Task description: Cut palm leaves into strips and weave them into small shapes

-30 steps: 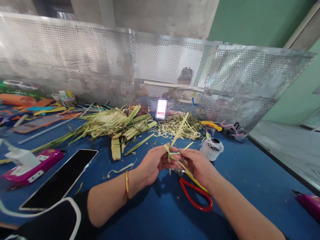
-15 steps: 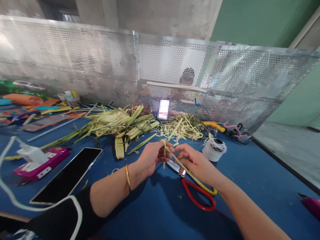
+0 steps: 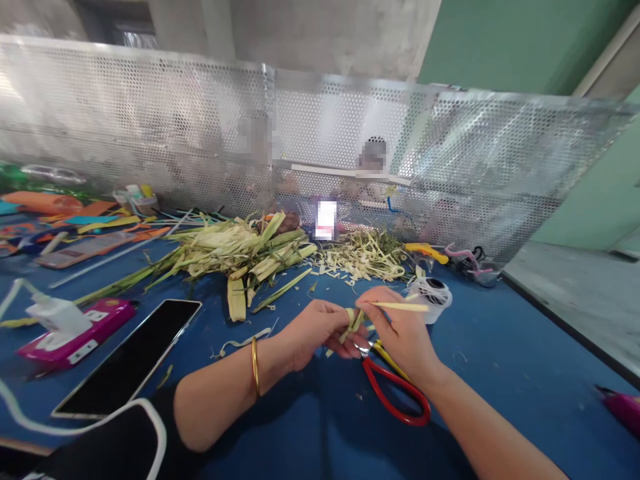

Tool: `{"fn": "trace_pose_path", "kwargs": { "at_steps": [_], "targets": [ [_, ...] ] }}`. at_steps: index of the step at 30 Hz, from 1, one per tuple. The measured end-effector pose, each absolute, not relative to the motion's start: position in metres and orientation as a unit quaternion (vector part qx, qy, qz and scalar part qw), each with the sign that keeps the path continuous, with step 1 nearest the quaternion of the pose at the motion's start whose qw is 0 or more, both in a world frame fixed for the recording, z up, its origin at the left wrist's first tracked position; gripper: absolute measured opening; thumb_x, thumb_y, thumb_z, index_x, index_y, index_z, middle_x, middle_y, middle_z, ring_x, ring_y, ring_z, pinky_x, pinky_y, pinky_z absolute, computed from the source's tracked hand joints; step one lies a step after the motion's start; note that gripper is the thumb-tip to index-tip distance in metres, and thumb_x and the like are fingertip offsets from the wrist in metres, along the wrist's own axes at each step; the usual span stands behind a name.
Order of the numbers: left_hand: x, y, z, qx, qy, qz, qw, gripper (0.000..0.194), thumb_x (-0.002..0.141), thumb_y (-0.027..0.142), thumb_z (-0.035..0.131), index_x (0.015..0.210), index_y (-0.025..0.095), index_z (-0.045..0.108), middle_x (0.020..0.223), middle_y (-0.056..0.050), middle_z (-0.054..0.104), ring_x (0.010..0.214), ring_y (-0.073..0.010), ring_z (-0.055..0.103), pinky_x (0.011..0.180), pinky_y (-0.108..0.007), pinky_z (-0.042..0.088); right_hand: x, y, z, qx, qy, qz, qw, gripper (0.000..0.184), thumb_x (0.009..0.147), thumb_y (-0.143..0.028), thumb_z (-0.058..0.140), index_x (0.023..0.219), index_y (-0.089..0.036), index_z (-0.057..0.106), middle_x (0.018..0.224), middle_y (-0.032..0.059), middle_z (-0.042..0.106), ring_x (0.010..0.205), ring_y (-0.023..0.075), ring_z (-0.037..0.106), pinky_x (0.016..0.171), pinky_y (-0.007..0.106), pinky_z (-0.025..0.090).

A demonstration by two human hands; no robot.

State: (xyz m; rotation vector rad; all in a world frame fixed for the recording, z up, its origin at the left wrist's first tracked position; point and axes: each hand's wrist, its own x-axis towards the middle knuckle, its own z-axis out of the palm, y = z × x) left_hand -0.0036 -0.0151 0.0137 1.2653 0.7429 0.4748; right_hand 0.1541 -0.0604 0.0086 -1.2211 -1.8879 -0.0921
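My left hand (image 3: 323, 333), with a gold bangle on its wrist, pinches a pale green plant-leaf strip (image 3: 356, 320) looped near the fingertips. My right hand (image 3: 397, 327) is closed on the free end of the strip, which sticks out to the right past the knuckles. Both hands meet above the blue table (image 3: 320, 427). Beneath the right hand lie scissors (image 3: 400, 393) with red and yellow handles, their blades mostly covered by my fingers. Just behind the right hand stands a spool of white string (image 3: 431, 300).
A heap of long leaf strips (image 3: 230, 253) lies beyond my left hand, with a pile of short trimmings (image 3: 370, 257) beside it. A phone (image 3: 130, 360) and a magenta power strip (image 3: 80, 333) with a white cable are at left. A perforated metal divider (image 3: 200, 133) stands behind.
My right hand has turned and drawn the strip's free end round, so it now points right instead of down over the scissors. The left hand's fingers have rotated with the looped part.
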Motion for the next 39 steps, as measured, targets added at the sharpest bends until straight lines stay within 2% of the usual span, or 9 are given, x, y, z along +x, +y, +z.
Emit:
{"fn": "trace_pose_path", "kwargs": {
  "at_steps": [5,11,17,21,26,29,32,36,39],
  "targets": [
    [-0.004,-0.014,0.014,0.564,0.299,0.182,0.748,0.024,0.067,0.033,0.059,0.072,0.011,0.068,0.074,-0.008,0.070,0.059,-0.0125,0.063,0.060,-0.023,0.048,0.151,-0.057,-0.002,-0.585,-0.713,0.022,0.385,0.028,0.093,-0.035,0.040,0.080,-0.020,0.059,0.067,0.0016,0.062,0.060,0.0156,0.057,0.057,0.025,0.039],
    [-0.002,-0.011,0.007,0.557,0.293,0.195,0.752,0.026,0.071,0.037,0.064,0.083,0.014,0.063,0.080,-0.007,0.070,0.065,-0.0135,0.065,0.067,-0.027,0.050,0.153,-0.052,-0.007,-0.623,-0.666,0.068,0.404,0.031,0.089,-0.040,0.043,0.075,-0.019,0.060,0.064,0.0022,0.064,0.058,0.0154,0.055,0.054,0.024,0.038],
    [0.004,-0.017,0.001,0.565,0.355,0.286,0.688,0.019,0.072,0.032,0.062,0.076,0.014,0.063,0.075,-0.004,0.066,0.060,-0.0122,0.063,0.055,-0.022,0.047,0.151,-0.052,-0.009,-0.645,-0.653,0.043,0.395,0.034,0.088,-0.043,0.043,0.076,-0.018,0.062,0.059,0.0020,0.062,0.055,0.0147,0.052,0.052,0.024,0.034],
    [0.004,-0.022,0.004,0.552,0.319,0.303,0.708,0.022,0.071,0.034,0.061,0.077,0.013,0.066,0.068,-0.003,0.063,0.061,-0.0127,0.061,0.049,-0.020,0.043,0.151,-0.054,-0.007,-0.654,-0.644,0.026,0.397,0.034,0.089,-0.042,0.042,0.074,-0.018,0.062,0.058,0.0018,0.061,0.054,0.0145,0.052,0.051,0.024,0.034],
    [0.004,-0.026,0.005,0.545,0.295,0.320,0.717,0.027,0.059,0.025,0.073,0.083,0.013,0.068,0.072,-0.001,0.062,0.059,-0.0085,0.054,0.048,-0.017,0.038,0.150,-0.055,-0.003,-0.676,-0.626,0.021,0.389,0.035,0.087,-0.042,0.043,0.068,-0.019,0.060,0.057,0.0021,0.061,0.054,0.0148,0.052,0.052,0.024,0.033],
    [0.006,-0.029,0.002,0.550,0.330,0.339,0.688,0.029,0.062,0.027,0.073,0.087,0.013,0.067,0.065,0.000,0.061,0.052,-0.0066,0.049,0.043,-0.017,0.032,0.148,-0.055,-0.002,-0.689,-0.618,0.030,0.377,0.032,0.086,-0.040,0.044,0.067,-0.020,0.060,0.057,0.0017,0.062,0.054,0.0150,0.052,0.052,0.025,0.033],
    [0.007,-0.029,0.000,0.538,0.345,0.354,0.683,0.030,0.066,0.030,0.070,0.090,0.012,0.066,0.064,0.000,0.062,0.049,-0.0063,0.048,0.042,-0.017,0.031,0.148,-0.055,0.001,-0.705,-0.597,0.087,0.372,0.029,0.085,-0.040,0.044,0.072,-0.021,0.061,0.057,0.0007,0.062,0.054,0.0157,0.055,0.051,0.025,0.035],
    [0.004,-0.021,0.000,0.515,0.353,0.380,0.683,0.026,0.067,0.033,0.069,0.082,0.012,0.067,0.065,-0.002,0.063,0.047,-0.0057,0.047,0.040,-0.017,0.030,0.152,-0.056,0.008,-0.684,-0.573,0.235,0.385,0.028,0.083,-0.043,0.047,0.095,-0.020,0.058,0.047,-0.0039,0.055,0.042,0.0144,0.051,0.045,0.025,0.036],
    [0.000,-0.013,0.002,0.474,0.367,0.392,0.698,0.020,0.065,0.030,0.069,0.073,0.012,0.066,0.062,-0.001,0.061,0.047,-0.0051,0.047,0.040,-0.017,0.030,0.156,-0.059,0.016,-0.633,-0.595,0.289,0.402,0.031,0.082,-0.039,0.050,0.105,-0.018,0.052,0.057,-0.0026,0.059,0.043,0.0126,0.051,0.045,0.025,0.039]
  ]
}}
